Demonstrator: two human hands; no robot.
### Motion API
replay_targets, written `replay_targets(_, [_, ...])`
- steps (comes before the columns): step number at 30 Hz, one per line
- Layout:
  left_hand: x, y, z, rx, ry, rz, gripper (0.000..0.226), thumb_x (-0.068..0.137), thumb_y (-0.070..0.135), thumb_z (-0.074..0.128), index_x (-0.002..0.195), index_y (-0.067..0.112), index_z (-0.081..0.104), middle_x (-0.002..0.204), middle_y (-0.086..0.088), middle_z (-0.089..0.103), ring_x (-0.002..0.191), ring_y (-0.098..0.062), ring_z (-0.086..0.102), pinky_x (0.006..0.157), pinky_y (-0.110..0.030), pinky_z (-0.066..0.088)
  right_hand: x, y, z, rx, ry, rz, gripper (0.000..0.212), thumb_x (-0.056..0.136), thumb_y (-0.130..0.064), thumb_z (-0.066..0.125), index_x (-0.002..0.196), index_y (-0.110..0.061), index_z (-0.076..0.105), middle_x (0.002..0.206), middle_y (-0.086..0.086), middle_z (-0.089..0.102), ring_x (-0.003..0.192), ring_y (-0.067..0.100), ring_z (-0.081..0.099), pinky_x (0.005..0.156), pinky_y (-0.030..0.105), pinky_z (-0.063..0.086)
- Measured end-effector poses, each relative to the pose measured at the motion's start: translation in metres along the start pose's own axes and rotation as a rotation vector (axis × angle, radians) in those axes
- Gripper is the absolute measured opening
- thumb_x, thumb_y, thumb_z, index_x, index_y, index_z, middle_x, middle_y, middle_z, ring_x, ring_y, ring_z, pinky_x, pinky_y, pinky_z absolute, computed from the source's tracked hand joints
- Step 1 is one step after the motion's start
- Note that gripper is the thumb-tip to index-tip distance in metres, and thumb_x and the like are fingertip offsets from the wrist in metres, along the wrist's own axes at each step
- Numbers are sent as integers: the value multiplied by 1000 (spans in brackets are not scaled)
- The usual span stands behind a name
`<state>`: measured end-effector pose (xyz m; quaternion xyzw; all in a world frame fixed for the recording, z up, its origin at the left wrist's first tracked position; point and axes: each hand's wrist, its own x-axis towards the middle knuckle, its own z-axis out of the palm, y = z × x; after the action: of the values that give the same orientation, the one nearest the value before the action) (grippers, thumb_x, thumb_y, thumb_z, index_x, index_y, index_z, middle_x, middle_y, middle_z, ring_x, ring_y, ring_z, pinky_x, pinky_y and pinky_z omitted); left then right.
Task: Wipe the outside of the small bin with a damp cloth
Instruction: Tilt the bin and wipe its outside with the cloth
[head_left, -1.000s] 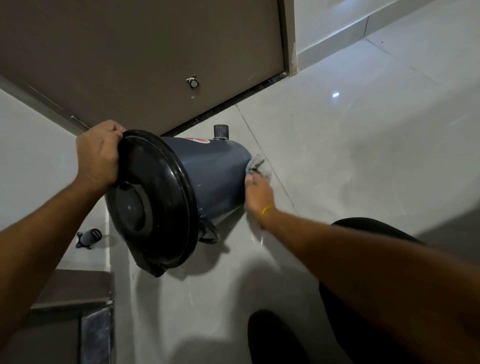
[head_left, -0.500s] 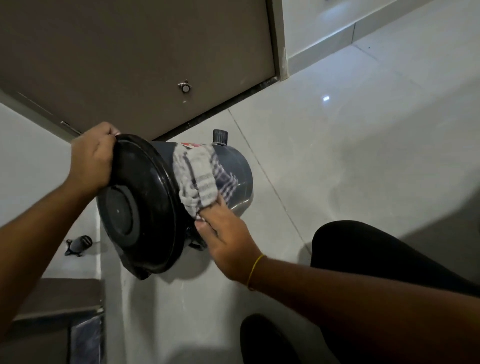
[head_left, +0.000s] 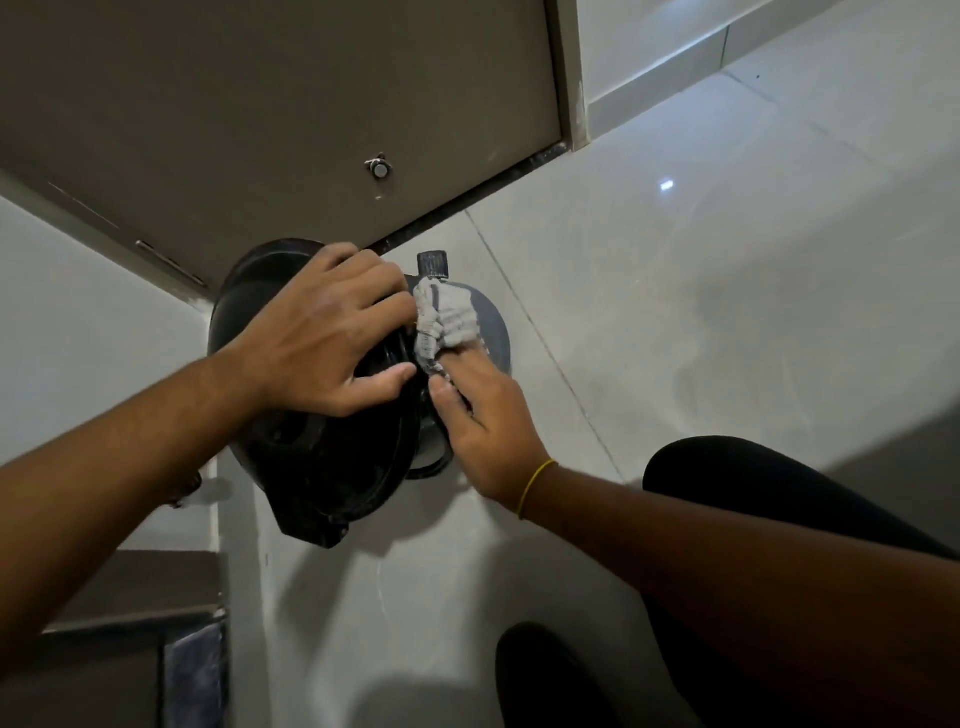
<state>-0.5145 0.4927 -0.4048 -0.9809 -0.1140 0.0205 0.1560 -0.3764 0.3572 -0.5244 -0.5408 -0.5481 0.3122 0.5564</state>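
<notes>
Two hands busy: our left hand clamps lid of bin, tipped on floor by door. Our right hand holds cloth against bin wall. We judge bin light, stiff, slick plastic; steady it by lid rim.

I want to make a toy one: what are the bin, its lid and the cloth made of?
The bin looks like smooth grey-blue plastic, faintly shiny. Its lid seems glossy black plastic with moulded rings. The cloth is probably woven cotton: soft bunched folds.
</notes>
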Motion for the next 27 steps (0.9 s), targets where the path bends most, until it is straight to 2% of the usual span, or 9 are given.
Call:
replay_targets(4, [3,-5,-10,-98,-48,19,34,97,51,42,85,21,54,83,1,52,78,-21,46,78,-42,39,-8,-15,4,15,-12,-46,29,104,-13,51,123,3,67,117,19,70,117,34,65,102,52,50])
replay_targets(8, [-4,-8,-23,-246,-66,-50,29,94,40,43,69,26,42,72,5,47,69,-18,46,68,-38,37,-15,-26,9,-133,44,-147,27,102,-24,50,105,-7,71,91,4,68,97,24,62,92,53,45])
replay_targets(14, [8,-4,-27,-349,-145,-128,37,85,33,38,58,10,48,62,-2,46,57,-23,48,60,-48,47,-27,0,-4,-164,54,-113,27,102,-26,50,107,-11,71,103,4,74,105,26,65,103,54,43])
replay_targets(16, [13,-6,-25,-347,-158,-130,37,84,32,38,55,11,46,59,-2,45,54,-20,46,57,-45,46,-28,21,-4,-121,74,73,29,102,-28,50,110,-10,72,111,9,74,109,32,67,100,56,48])
replay_targets(19, [17,-12,-22,-349,-169,-145,41,84,34,37,53,8,44,57,-5,46,53,-24,46,56,-39,41,-14,39,0,-21,101,626,41,105,-38,43,126,-16,70,137,12,67,133,39,57,113,52,45])
replay_targets(21, [16,-15,-17,-361,-130,-171,43,83,34,36,52,5,44,57,-9,47,53,-27,46,56,-38,39,-8,45,3,3,90,751,40,107,-35,42,128,-16,70,139,11,66,136,39,55,117,49,43])
replay_targets(23, [11,-19,-15,-389,-78,-225,43,83,32,37,53,3,47,57,-11,48,53,-27,46,56,-36,38,-5,39,10,16,69,615,36,107,-30,45,127,-13,71,137,10,68,134,36,57,116,47,43])
replay_targets(25, [4,-26,-14,-420,-42,-274,42,82,31,38,54,1,51,58,-10,49,53,-27,48,56,-34,38,-8,20,17,84,27,336,31,106,-25,49,121,-11,72,128,9,72,125,29,63,112,43,47])
replay_targets(27, [-4,-30,-16,-437,-26,-292,42,81,29,40,56,-1,55,59,-8,50,53,-26,50,58,-27,37,-21,0,23,132,-66,79,24,105,-21,51,114,-10,71,118,6,74,120,17,64,109,28,48])
